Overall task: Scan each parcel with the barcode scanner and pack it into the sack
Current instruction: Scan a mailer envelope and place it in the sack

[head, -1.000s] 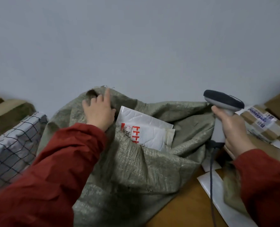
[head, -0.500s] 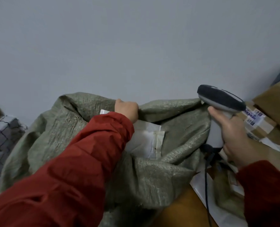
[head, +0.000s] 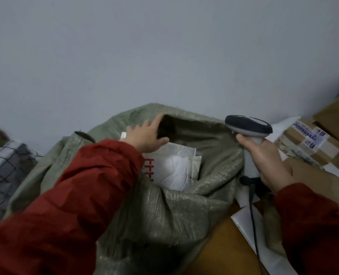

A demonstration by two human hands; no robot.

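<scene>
Left hand (head: pixel 145 138): fingers (head: pixel 156 121) spread and extended, gripping nothing; the palm lies flat on the upper edge of the white parcel (head: pixel 173 167), with the index finger reaching toward the dark opening at the far rim of the sack (head: pixel 174 211). Right hand (head: pixel 268 161): fingers clenched around the pale handle of the scanner (head: pixel 249 127), which stands upright with its dark head pointing left over the right rim of the sack. A black cable (head: pixel 254 225) hangs from the handle base and runs down to the lower edge of the view. Both arms wear red sleeves (head: pixel 75 205). The parcel sits inside the mouth of the sack, partly under the left wrist; it shows red print beside the cuff and a cream flap on its right side. The sack is green woven material, slumped open, its far rim against the grey wall (head: pixel 164 56). It rests on the desk (head: pixel 220 249), whose brown surface shows at the near edge right of the sack. A white flat mailer (head: pixel 244 219) lies on the desk under the cable, just beside the sack. Toward the right edge, cardboard boxes (head: pixel 311 143) with printed labels are piled, well apart from the left hand. At the left edge a checked cloth (head: pixel 4 167) is visible, touching the sack.
</scene>
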